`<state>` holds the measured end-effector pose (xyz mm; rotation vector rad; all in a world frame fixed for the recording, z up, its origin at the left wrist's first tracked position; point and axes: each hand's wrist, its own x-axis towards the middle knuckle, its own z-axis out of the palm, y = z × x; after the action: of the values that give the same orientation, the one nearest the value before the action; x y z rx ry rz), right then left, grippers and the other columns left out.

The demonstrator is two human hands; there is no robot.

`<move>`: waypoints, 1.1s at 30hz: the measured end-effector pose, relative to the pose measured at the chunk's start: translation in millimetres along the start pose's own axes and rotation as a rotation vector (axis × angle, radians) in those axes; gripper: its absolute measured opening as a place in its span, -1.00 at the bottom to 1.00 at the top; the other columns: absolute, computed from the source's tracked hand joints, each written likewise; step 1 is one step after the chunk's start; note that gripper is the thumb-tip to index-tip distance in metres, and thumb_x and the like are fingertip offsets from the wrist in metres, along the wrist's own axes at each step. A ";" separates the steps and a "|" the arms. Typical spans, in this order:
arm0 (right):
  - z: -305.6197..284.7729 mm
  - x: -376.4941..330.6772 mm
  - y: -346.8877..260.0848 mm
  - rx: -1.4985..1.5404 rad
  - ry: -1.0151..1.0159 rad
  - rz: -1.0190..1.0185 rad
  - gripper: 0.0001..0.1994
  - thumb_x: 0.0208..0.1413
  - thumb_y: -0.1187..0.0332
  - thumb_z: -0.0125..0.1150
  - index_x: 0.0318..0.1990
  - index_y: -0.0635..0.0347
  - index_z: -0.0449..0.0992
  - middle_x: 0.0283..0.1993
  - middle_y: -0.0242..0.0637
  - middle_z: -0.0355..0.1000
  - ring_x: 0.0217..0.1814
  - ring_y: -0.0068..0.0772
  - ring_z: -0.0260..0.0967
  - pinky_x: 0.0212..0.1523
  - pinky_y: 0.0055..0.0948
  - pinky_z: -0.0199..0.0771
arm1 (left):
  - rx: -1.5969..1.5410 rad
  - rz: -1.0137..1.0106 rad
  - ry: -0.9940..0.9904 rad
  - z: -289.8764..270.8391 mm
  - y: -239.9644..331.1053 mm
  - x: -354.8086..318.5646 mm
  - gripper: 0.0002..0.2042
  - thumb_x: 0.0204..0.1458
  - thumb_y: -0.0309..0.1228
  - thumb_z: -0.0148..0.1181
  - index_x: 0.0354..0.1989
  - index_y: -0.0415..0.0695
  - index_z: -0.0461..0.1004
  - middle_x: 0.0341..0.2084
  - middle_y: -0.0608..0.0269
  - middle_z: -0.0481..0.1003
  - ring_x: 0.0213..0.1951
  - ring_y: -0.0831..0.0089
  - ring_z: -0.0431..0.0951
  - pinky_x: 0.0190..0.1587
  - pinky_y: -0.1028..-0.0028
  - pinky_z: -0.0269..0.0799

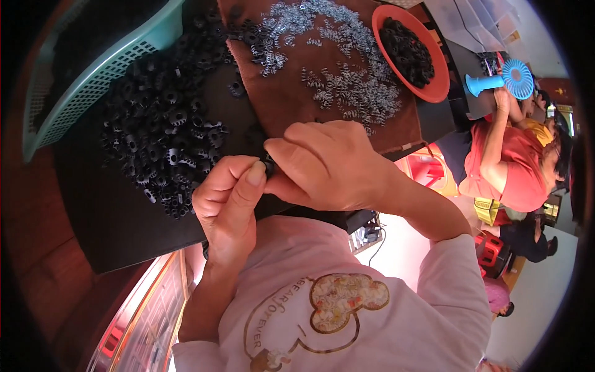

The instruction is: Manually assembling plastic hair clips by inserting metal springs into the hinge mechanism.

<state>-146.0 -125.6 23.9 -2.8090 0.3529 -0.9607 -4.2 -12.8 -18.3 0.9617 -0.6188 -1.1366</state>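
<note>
At the edge of the smooth black tabletop, the left hand has its grip pinched on a small dark part, the right hand curled against it, contents hidden; slipping fingertips could lose it among heaped black plastic-looking pieces.

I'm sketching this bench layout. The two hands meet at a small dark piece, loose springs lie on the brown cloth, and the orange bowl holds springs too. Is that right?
Not quite: in the head view, the orange bowl holds black parts instead. The rest stands: the left hand and right hand meet at a small dark piece, and loose springs lie on the brown cloth.
</note>
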 end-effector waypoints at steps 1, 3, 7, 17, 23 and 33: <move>-0.7 -0.5 0.1 -0.003 0.005 0.001 -0.70 -0.12 0.25 0.32 -0.30 0.24 0.43 -0.43 -0.31 0.33 -0.53 -0.37 0.40 -0.63 -0.42 0.38 | -0.036 0.002 0.002 1.8 -0.2 0.5 -0.85 0.22 -0.50 0.03 -0.23 -0.36 0.47 -0.40 0.27 0.50 -0.39 0.60 0.48 -0.25 0.56 0.46; -2.0 -2.0 0.4 0.006 0.030 0.050 -0.64 -0.09 0.19 0.34 -0.23 0.24 0.43 -0.39 -0.29 0.37 -0.48 -0.34 0.43 -0.60 -0.41 0.40 | -0.028 0.013 0.001 2.9 -1.8 -0.8 -0.85 0.22 -0.51 0.03 -0.23 -0.36 0.47 -0.40 0.27 0.50 -0.39 0.60 0.48 -0.25 0.56 0.46; -2.2 -4.4 0.7 0.016 0.008 0.020 -0.70 -0.11 0.24 0.32 -0.30 0.23 0.43 -0.43 -0.32 0.33 -0.52 -0.35 0.41 -0.62 -0.41 0.38 | 0.009 0.008 0.023 4.4 -2.1 -1.3 -0.85 0.22 -0.52 0.02 -0.25 -0.36 0.47 -0.42 0.28 0.50 -0.39 0.61 0.47 -0.26 0.58 0.45; 0.8 -15.0 -0.3 -0.034 0.108 -0.033 -0.79 -0.21 0.30 0.27 -0.47 0.16 0.38 -0.54 -0.37 0.23 -0.62 -0.41 0.32 -0.69 -0.43 0.30 | 0.159 0.035 -0.073 5.0 -0.3 -2.8 -0.84 0.21 -0.49 0.03 -0.25 -0.35 0.48 -0.42 0.17 0.55 -0.46 0.56 0.51 -0.36 0.61 0.40; -62.7 -22.2 44.4 -0.168 0.112 0.291 -0.71 -0.08 0.18 0.38 -0.34 0.17 0.47 -0.53 -0.34 0.32 -0.54 -0.24 0.37 -0.61 -0.33 0.31 | 0.099 -0.002 -0.054 14.8 9.4 -2.1 -0.70 0.28 -0.29 0.01 -0.20 -0.35 0.48 -0.42 0.04 0.58 -0.46 0.33 0.62 -0.36 0.40 0.58; -132.8 -94.7 176.2 -0.157 0.012 0.762 -0.71 0.19 0.40 0.14 0.00 0.38 0.47 -0.36 -0.37 0.47 -0.35 -0.67 0.32 -0.34 -0.60 0.34 | 0.119 0.034 -0.073 18.0 5.2 -4.5 -0.71 0.29 -0.31 -0.02 -0.24 -0.34 0.48 -0.44 0.03 0.58 -0.51 0.38 0.60 -0.46 0.46 0.58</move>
<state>-331.0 -278.3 34.4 -2.4204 1.4108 -0.7752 -18.1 -13.6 -5.0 1.0102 -0.7658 -1.1182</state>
